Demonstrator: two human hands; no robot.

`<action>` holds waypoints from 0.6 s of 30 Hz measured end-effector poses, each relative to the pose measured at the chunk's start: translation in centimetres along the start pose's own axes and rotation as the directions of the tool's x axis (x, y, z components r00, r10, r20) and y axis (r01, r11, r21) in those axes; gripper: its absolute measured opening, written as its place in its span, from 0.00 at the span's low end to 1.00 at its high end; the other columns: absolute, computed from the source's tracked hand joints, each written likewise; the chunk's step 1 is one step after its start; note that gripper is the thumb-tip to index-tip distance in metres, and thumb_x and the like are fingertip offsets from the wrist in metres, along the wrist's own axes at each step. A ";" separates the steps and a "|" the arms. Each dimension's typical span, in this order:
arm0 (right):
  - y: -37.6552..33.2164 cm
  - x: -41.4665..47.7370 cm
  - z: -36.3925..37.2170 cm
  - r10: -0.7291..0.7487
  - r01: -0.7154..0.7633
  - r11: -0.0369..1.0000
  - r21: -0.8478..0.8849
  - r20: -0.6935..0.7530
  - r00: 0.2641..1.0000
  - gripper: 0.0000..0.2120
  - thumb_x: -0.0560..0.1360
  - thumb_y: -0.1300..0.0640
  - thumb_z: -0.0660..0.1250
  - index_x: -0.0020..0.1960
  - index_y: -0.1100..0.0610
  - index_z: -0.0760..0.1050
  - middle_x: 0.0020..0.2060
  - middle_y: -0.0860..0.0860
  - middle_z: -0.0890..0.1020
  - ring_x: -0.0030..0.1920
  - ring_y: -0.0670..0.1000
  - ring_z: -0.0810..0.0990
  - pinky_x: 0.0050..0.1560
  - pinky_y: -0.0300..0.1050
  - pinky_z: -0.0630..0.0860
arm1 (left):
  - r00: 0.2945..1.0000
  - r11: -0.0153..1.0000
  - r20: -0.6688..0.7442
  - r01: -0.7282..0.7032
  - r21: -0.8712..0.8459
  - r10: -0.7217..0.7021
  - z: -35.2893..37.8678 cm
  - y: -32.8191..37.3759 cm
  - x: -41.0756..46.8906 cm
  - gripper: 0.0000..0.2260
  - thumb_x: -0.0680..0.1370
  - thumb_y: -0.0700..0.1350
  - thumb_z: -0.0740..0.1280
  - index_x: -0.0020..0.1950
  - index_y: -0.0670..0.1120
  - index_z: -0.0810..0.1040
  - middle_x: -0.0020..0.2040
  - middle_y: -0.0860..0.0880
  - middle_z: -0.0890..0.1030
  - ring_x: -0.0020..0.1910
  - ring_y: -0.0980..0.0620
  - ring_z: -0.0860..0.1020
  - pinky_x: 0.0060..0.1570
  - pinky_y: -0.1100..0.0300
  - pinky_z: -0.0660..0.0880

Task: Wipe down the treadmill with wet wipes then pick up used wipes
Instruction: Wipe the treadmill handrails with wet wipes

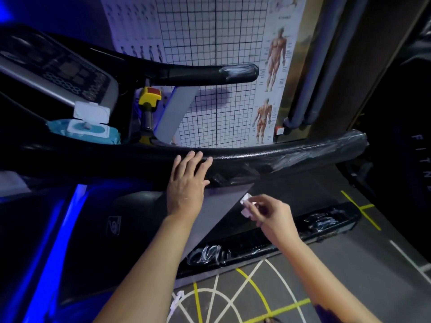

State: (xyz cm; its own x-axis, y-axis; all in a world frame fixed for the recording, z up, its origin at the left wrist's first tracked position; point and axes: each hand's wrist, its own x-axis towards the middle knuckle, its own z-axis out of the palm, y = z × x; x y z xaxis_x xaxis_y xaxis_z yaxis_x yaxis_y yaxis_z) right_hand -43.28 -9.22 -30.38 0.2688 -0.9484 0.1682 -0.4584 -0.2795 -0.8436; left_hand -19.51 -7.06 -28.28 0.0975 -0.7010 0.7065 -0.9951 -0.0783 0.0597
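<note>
Head view: the left hand (187,183) lies flat, fingers straight, on the black padded treadmill handrail (291,152). Just to its right and lower, the right hand (274,217) pinches a small crumpled white wipe (245,204) at its fingertips.

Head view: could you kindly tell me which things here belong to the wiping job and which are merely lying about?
Job: treadmill handrail, under the left hand; crumpled wipe pinched by the right hand; open wipes pack by the console; white scrap on the floor, possibly a used wipe.
Lying about: muscle poster; grid chart; wall pipes.
</note>
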 end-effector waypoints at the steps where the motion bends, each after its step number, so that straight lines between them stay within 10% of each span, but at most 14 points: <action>1: 0.0 -0.3 -0.1 -0.026 0.033 0.992 -0.120 0.055 0.998 0.13 0.77 0.41 0.71 0.42 0.49 0.81 0.30 0.45 0.82 0.30 0.45 0.79 0.35 0.45 0.77 | 1.000 1.000 0.013 0.003 -0.007 -0.002 -0.2 0.1 0.1 0.33 0.66 0.42 0.83 0.70 0.48 0.79 0.69 0.45 0.78 0.72 0.43 0.73 0.77 0.44 0.61; 4: -1.3 -1.0 -0.6 -0.037 0.109 0.932 -0.346 0.208 0.977 0.26 0.78 0.33 0.63 0.33 0.53 0.72 0.25 0.45 0.79 0.28 0.45 0.75 0.34 0.46 0.75 | 0.999 0.998 0.042 0.009 -0.065 -0.006 -1.2 0.0 0.5 0.30 0.68 0.40 0.82 0.69 0.49 0.80 0.69 0.46 0.79 0.71 0.44 0.74 0.77 0.45 0.62; 10: -4.9 0.4 0.0 -0.168 0.208 0.947 -0.246 0.176 0.970 0.18 0.81 0.43 0.63 0.35 0.47 0.76 0.30 0.42 0.83 0.33 0.42 0.82 0.42 0.48 0.80 | 0.993 0.961 0.105 -0.030 -0.274 0.061 -3.3 -2.0 0.0 0.23 0.75 0.33 0.73 0.69 0.45 0.80 0.72 0.47 0.78 0.74 0.48 0.73 0.78 0.49 0.61; 18: -15.6 4.3 6.0 -0.391 0.400 0.912 -0.093 0.099 0.915 0.15 0.81 0.44 0.64 0.41 0.51 0.80 0.31 0.46 0.83 0.34 0.47 0.81 0.40 0.51 0.78 | 0.979 0.979 -0.177 0.065 -0.196 -0.100 -9.9 -7.5 1.5 0.15 0.78 0.36 0.68 0.64 0.44 0.84 0.57 0.47 0.85 0.55 0.45 0.80 0.59 0.49 0.77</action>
State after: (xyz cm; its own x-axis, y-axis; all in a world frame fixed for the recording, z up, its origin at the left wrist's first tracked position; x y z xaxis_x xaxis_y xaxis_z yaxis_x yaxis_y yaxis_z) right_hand -29.94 -8.06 -19.54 0.5091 -0.7434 0.4337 -0.3890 -0.6483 -0.6546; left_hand -12.00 -0.51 -20.67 0.1926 -0.5530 0.8106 -0.9701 0.0170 0.2421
